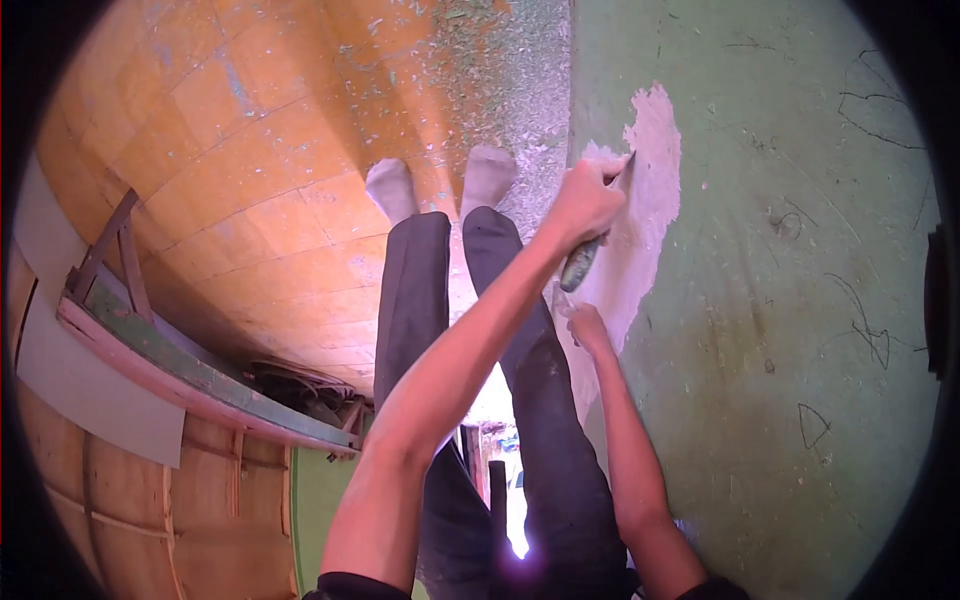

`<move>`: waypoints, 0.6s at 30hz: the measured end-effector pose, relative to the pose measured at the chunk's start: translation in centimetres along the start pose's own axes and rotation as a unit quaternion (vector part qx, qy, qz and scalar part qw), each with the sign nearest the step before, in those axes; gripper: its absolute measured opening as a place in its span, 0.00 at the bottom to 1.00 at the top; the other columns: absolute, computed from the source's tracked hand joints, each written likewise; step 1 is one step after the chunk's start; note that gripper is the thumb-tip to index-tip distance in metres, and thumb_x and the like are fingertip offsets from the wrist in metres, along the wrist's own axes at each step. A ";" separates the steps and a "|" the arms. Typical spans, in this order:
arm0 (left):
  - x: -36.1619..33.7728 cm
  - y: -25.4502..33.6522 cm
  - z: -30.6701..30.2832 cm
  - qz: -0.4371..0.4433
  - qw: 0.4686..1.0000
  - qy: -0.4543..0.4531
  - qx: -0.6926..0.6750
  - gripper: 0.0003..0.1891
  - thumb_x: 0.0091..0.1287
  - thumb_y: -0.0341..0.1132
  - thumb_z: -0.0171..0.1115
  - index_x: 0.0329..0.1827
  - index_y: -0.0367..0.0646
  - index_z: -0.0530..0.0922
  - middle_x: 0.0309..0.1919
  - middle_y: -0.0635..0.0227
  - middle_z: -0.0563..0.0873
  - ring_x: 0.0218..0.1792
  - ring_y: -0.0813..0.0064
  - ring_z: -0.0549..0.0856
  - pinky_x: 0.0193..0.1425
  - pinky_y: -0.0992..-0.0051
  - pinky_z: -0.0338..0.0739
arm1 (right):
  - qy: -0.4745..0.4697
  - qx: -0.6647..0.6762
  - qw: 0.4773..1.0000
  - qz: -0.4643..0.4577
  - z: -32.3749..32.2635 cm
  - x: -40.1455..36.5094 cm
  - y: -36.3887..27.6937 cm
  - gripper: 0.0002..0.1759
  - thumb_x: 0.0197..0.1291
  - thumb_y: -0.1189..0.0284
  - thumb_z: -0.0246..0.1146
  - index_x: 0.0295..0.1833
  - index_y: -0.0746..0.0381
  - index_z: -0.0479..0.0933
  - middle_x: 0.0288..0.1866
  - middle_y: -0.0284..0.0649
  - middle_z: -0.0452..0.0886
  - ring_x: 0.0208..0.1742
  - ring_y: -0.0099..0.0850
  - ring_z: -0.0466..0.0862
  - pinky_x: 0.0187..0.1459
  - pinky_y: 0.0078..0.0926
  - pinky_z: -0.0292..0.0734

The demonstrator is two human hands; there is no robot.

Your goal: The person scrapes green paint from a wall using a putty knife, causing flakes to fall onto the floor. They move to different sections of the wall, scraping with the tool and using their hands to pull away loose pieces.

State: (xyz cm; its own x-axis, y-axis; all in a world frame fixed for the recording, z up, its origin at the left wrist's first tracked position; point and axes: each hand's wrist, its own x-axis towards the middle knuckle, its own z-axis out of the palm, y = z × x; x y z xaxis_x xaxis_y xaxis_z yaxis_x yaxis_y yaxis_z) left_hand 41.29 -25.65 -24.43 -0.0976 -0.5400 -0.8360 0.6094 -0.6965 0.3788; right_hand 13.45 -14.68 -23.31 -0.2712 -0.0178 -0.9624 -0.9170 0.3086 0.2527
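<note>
My left hand (590,205) is closed around a paint scraper; the scraper's worn, greenish handle (580,266) sticks out below the fist. Its dark blade tip reaches the pale bare patch (655,150) on the green painted wall (790,260). Lower down, my right hand (586,326) has its fingers closed close beside the same patch. A small whitish piece shows at those fingertips, and I cannot tell what it is.
Greenish-white paint flakes (535,90) lie thickly along the wall's foot and thinly over the orange floor (270,130). My socked feet (490,172) stand beside them. A wooden bench-like piece (210,375) with pink and green paint is at the left, near wooden panelling (220,540).
</note>
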 end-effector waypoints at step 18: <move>3.4 -1.0 0.1 -0.013 0.998 0.057 0.035 0.32 0.55 0.22 0.53 0.67 0.48 0.77 0.24 0.65 0.82 0.17 0.75 0.80 0.22 0.70 0.81 | -0.001 -0.022 1.000 -0.020 -0.1 -1.5 -2.0 0.27 0.61 0.52 0.60 0.53 0.65 0.81 0.48 0.62 0.83 0.56 0.54 0.81 0.57 0.42 0.73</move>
State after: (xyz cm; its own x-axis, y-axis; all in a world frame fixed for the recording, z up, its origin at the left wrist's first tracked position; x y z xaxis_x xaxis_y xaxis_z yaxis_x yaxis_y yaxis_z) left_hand 40.25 -26.81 -27.62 -0.0200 -0.4659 -0.8846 0.5508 -0.7436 0.3791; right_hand 15.68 -15.37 -22.32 -0.2336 -0.0275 -0.9719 -0.9388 0.2665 0.2181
